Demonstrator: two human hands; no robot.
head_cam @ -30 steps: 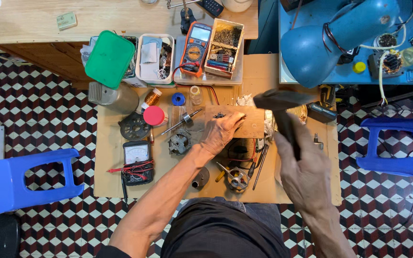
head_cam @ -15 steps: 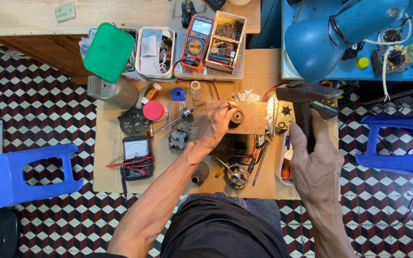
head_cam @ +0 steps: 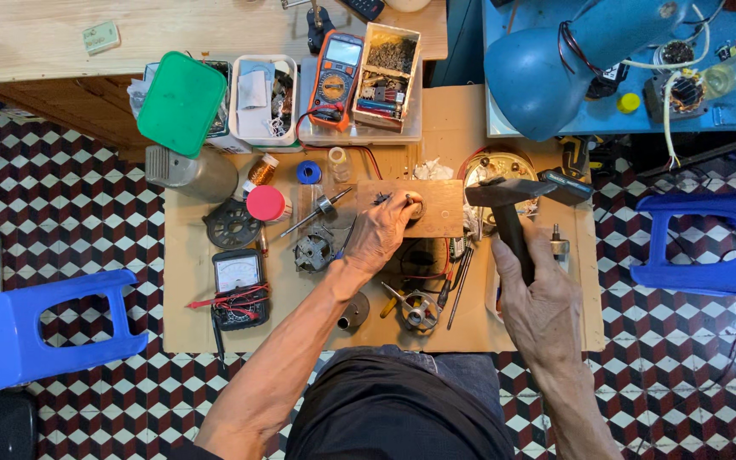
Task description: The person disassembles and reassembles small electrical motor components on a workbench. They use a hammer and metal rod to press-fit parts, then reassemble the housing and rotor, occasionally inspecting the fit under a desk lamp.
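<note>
My left hand [head_cam: 382, 232] pinches a small round metal part [head_cam: 414, 205] on a wooden block [head_cam: 436, 209] at the middle of the low work board. A hammer [head_cam: 513, 209] is gripped by its dark handle in my right hand [head_cam: 538, 294], its head level and just right of the block. The hammer head hangs above a round metal piece [head_cam: 491, 168].
Around the block lie a motor core [head_cam: 313, 250], a shaft [head_cam: 317, 210], a red lid [head_cam: 266, 203], pliers [head_cam: 415, 307] and an analog meter [head_cam: 238, 277]. Behind stand bins, a green lid [head_cam: 181, 102] and an orange multimeter [head_cam: 336, 78]. Blue stools [head_cam: 40, 328] flank the board.
My right hand has swung the hammer down and rightward from above the block to beside it. My left hand has stayed on the block.
</note>
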